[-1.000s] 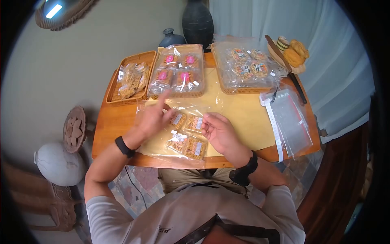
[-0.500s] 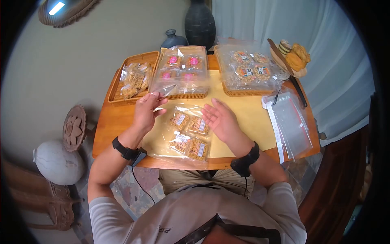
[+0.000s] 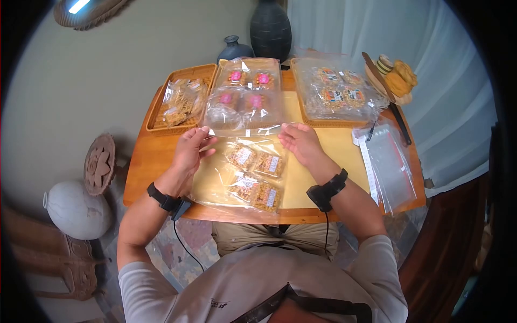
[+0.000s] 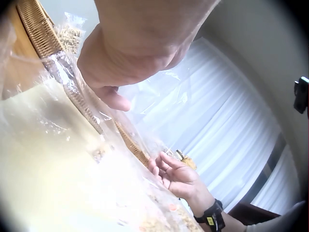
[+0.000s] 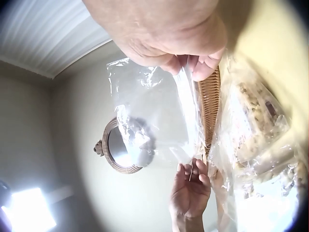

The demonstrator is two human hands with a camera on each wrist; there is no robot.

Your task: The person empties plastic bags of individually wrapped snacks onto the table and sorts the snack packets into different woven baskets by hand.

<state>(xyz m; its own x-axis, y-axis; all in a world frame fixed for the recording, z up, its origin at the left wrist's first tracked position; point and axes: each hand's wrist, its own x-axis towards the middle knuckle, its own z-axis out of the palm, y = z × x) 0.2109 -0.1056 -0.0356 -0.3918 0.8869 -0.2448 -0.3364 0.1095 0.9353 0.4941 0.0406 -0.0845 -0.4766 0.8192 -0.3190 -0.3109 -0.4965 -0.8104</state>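
A large clear plastic bag (image 3: 215, 177) lies near the front of the table, with several small packets of crunchy snack (image 3: 269, 163) bearing white labels grouped inside its outline. My left hand (image 3: 189, 149) pinches the bag's film at its far left corner between thumb and fingertips. At the far right corner my right hand (image 3: 302, 145) pinches the same edge. Film stretches between the two hands, overlapping the front of the middle basket in the head view. From the right wrist, the raised film (image 5: 159, 101) hangs from the thumb and fingers of my right hand (image 5: 174, 43).
Behind the bag stand a wicker basket (image 3: 157, 123) of loose packets, a middle basket with pink-labelled packs (image 3: 236, 76), and a right basket (image 3: 318, 123) of bagged snacks. Empty clear bags (image 3: 390, 167) lie at right beside a white strip (image 3: 369, 172) and a long dark-handled knife (image 3: 399, 124).
My left hand has come down and pinches the film's left corner. The right hand has moved from beside the packets outward to the right corner. The bag's far edge is now drawn taut.
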